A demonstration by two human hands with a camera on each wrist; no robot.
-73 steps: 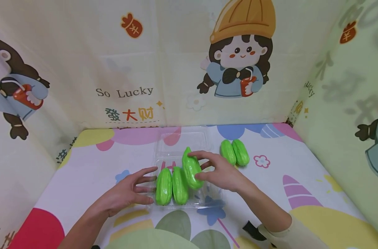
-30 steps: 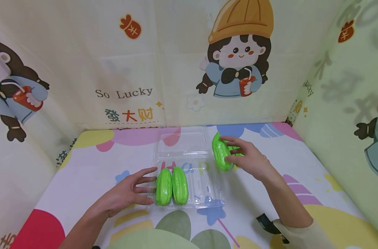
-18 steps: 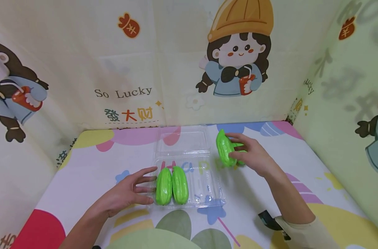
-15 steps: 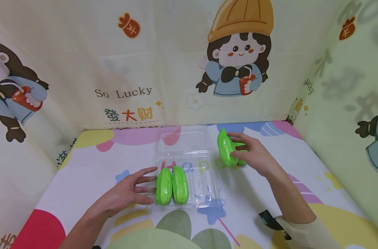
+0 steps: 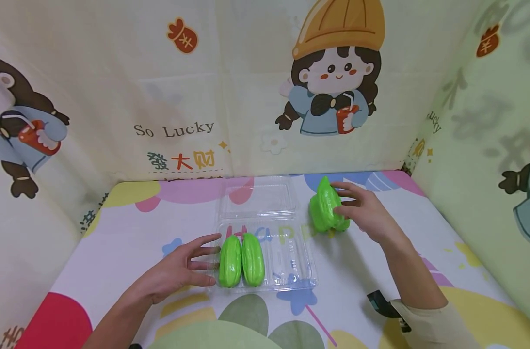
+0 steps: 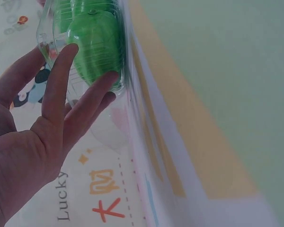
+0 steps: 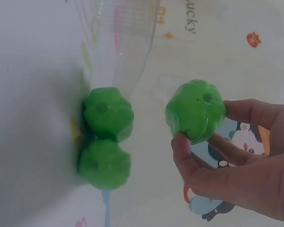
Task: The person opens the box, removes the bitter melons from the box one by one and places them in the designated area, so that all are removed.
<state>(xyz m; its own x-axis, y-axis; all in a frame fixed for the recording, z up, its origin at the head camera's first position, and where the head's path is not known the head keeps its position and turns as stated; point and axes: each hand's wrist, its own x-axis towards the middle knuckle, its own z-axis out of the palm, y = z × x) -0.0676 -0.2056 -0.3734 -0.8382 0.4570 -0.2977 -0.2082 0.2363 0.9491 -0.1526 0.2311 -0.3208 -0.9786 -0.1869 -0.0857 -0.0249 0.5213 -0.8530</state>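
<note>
My right hand pinches a glossy, ridged green bitter melon between thumb and fingers, its pointed tip upward. In the right wrist view the held bitter melon is raised above two similar ones that lie side by side on the table. From the head, it hides most of that pair. Spread fingers of my left hand rest at the left wall of a clear plastic clamshell box. Inside the box, on its left side, two bitter melons lie parallel; the left wrist view shows one through the wall.
The box's transparent lid lies folded back, away from me. Beneath everything is a tabletop with a colourful printed cover. A printed cloth hangs behind the table, and more cloth stands along both sides.
My right hand has carried the bitter melon from above the box rightward and away, over the pair beyond the box. My left hand and the two bitter melons in the box have stayed put.
</note>
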